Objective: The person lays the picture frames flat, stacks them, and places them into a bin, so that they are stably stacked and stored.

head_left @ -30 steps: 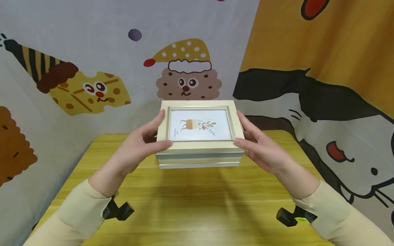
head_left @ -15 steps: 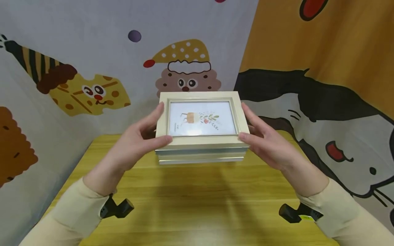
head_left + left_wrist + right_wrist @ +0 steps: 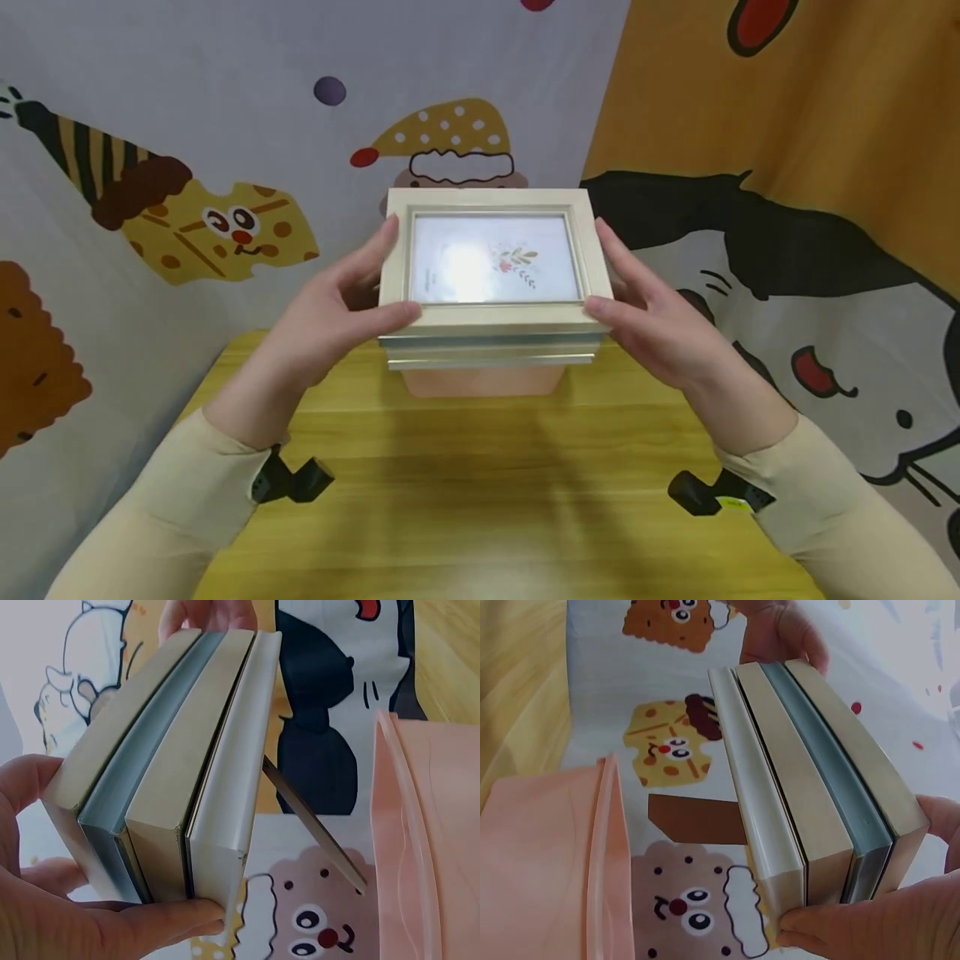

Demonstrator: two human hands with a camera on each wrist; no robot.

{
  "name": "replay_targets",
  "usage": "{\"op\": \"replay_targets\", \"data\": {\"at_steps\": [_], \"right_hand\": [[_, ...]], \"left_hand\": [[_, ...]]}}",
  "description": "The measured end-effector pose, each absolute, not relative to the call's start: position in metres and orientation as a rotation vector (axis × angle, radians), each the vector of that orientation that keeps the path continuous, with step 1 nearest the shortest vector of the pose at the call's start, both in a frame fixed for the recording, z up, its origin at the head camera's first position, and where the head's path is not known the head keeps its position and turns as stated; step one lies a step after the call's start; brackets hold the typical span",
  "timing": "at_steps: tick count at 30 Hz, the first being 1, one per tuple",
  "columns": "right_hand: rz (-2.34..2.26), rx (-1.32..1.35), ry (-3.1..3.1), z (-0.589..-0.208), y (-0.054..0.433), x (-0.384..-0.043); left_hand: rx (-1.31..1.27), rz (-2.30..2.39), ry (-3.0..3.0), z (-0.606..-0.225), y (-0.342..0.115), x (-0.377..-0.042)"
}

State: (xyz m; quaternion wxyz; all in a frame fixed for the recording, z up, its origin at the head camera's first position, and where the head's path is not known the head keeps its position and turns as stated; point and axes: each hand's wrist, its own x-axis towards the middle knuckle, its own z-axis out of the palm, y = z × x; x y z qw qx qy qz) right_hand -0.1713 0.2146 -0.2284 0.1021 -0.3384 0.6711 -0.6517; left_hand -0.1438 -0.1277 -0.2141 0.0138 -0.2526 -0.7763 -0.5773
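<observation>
Between both hands is a stack of several picture frames held level in mid-air. On top lies a cream picture frame with a plant print, partly lost in glare. Under it come a blue-grey frame, another cream frame and a white frame. A brown stand leg sticks out from the underside. My left hand grips the left end, thumb on the top frame; my right hand grips the right end likewise. Below and partly hidden by the stack is a pink bin.
The pink bin stands on a yellow wood-grain table; its rim shows in the right wrist view, apart from the stack. A cartoon-print cloth hangs behind the table and along both sides.
Both hands have raised the stack of picture frames and brought it a little closer. The pink bin now shows beneath it, and glare has spread over the top print.
</observation>
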Motion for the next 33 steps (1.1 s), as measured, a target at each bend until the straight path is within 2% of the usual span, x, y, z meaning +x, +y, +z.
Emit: {"op": "replay_targets", "data": {"at_steps": [12,33], "right_hand": [[-1.938,-0.833,1.996,-0.232,0.209,-0.220],[-2.087,-0.599,1.871,-0.281,0.207,-0.320]], "left_hand": [[-0.688,-1.818,-2.476,-0.220,-0.130,-0.201],[-0.532,-1.883,-2.448,-0.281,-0.124,-0.285]]}}
